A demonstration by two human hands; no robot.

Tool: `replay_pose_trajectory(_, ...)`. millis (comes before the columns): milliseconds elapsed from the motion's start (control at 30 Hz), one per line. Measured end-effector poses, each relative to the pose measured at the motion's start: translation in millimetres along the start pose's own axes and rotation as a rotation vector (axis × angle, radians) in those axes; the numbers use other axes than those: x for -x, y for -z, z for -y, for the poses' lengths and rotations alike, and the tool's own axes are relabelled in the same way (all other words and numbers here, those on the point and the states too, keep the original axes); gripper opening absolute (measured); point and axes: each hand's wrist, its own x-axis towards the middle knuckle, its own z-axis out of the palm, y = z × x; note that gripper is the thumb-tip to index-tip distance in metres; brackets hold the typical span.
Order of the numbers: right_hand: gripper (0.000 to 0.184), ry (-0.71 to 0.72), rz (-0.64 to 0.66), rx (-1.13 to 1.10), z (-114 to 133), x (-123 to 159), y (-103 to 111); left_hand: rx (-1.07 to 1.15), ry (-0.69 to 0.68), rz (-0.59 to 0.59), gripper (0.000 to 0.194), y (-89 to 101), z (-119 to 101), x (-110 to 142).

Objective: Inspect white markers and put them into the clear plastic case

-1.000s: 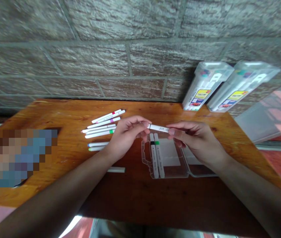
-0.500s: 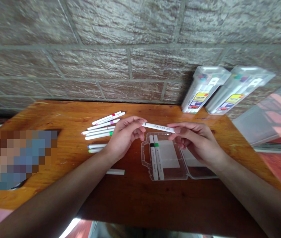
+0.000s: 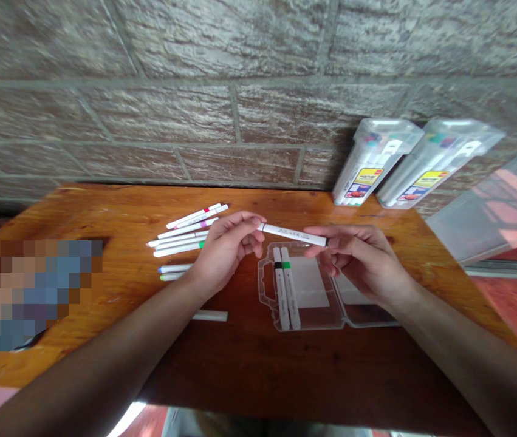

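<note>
A white marker pen (image 3: 293, 234) with small dark print is stretched between my two hands above the table. My left hand (image 3: 235, 240) pinches its left end, where a thin dark ring shows. At the other end, my right hand (image 3: 358, 258) grips it by a dark tip between thumb and fingers. Below lies an open clear plastic case (image 3: 267, 291). Inside its left half rest a black-banded marker (image 3: 282, 291) and a green-banded marker (image 3: 291, 291), side by side, along with a white paper sheet (image 3: 310, 282).
Several loose white markers (image 3: 185, 227) lie left of my left hand, partly behind it. Another marker (image 3: 211, 315) is half hidden by my left forearm. Two filled marker cases (image 3: 362, 170) stand against the brick wall (image 3: 267, 115). A pixelated object (image 3: 34, 291) sits far left on the wooden table (image 3: 116, 212).
My right hand has slid toward the marker's right end, so more of its barrel and then the dark tip show. My left hand has shifted slightly left.
</note>
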Motion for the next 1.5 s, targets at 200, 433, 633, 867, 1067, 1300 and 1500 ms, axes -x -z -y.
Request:
replay_pose_trajectory(200,0.029,-0.026,-0.003,0.000,4,0,-3,-0.004,0.004,-0.006,0.018,1.0,1,-1)
replay_pose_trajectory(433,0.030,-0.051,-0.016,-0.012,6,0,-1,-0.017,0.001,-0.017,0.019,2.0,1,-1)
replay_pose_trajectory(633,0.017,0.002,-0.031,0.066,0,-2,0,-0.067,-0.050,-0.011,0.018,0.7,1,0)
replay_pose_trajectory(867,0.030,-0.014,0.094,0.260,-2,0,-4,-0.232,-0.269,-0.068,0.025,-0.3,1,1)
replay_pose_trajectory(1067,0.027,0.021,0.142,0.417,-7,1,-6,-0.193,-0.308,-0.027,0.028,-5.0,-3,5)
replay_pose_trajectory(1300,0.013,0.315,0.124,0.844,-8,5,-4,-0.216,-0.333,0.113,0.015,-16.5,-6,22)
replay_pose_trajectory(1500,0.010,0.526,0.140,1.003,-4,5,-4,-0.388,-0.470,0.152,0.012,-17.7,-6,31)
